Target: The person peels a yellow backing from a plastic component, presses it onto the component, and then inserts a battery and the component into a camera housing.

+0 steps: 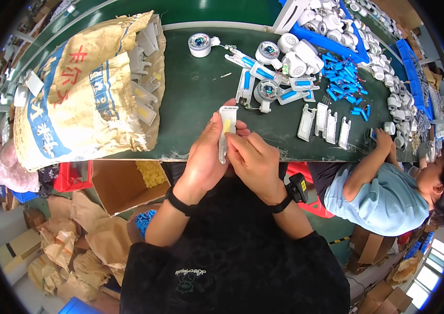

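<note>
My left hand [204, 152] holds a long white plastic housing [223, 149] upright in front of me, just over the table's near edge. A yellow pad [226, 125] lies inside the housing's hollow side. The fingers of my right hand [256, 159] are pinched against the lower end of that pad, touching it. Beyond my hands, several white housings with blue battery cells [246, 79] lie among round white lamp heads [268, 90]. To the right, several similar white housings [331, 127] stand in a row. A heap of blue cells with wires [343, 73] is behind them.
A big printed paper sack [83, 104] with white plastic parts in its mouth fills the table's left. Blue bins [360, 49] of white lamp parts stand at the back right. A co-worker [384, 196] sits at right. Below left is a cardboard box [114, 183] with yellow pieces.
</note>
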A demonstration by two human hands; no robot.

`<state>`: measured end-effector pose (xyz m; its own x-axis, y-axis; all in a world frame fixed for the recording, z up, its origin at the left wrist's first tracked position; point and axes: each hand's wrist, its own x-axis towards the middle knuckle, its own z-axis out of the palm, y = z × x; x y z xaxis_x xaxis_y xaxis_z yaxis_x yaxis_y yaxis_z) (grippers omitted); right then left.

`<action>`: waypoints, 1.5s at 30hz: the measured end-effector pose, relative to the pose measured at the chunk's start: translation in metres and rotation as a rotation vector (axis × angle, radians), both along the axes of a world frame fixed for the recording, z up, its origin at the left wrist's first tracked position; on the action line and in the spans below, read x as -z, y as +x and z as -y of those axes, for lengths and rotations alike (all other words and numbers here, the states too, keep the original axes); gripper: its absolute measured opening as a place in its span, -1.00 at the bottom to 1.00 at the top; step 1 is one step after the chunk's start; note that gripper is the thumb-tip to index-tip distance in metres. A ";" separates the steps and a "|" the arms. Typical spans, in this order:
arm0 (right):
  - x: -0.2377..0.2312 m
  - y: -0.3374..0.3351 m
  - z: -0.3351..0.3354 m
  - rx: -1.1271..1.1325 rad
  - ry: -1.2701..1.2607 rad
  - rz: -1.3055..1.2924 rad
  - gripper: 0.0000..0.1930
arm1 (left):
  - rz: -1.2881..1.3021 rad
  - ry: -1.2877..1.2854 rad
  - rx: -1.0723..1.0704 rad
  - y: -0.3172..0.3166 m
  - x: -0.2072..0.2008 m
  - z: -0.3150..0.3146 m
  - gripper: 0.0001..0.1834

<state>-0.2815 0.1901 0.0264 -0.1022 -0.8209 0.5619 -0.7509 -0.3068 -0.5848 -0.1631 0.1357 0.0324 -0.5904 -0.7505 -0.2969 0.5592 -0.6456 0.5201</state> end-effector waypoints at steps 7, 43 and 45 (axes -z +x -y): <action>-0.007 -0.041 -0.010 0.327 0.006 0.228 -0.83 | 0.288 -0.064 0.010 -0.018 0.006 -0.006 -0.46; 0.009 -0.041 -0.046 -0.460 0.486 1.199 -0.81 | 1.890 -1.430 -0.509 0.125 0.084 0.258 -0.59; 0.005 -0.033 -0.038 -0.429 0.500 1.134 -0.74 | 1.897 -1.352 -0.526 0.119 0.077 0.269 -0.57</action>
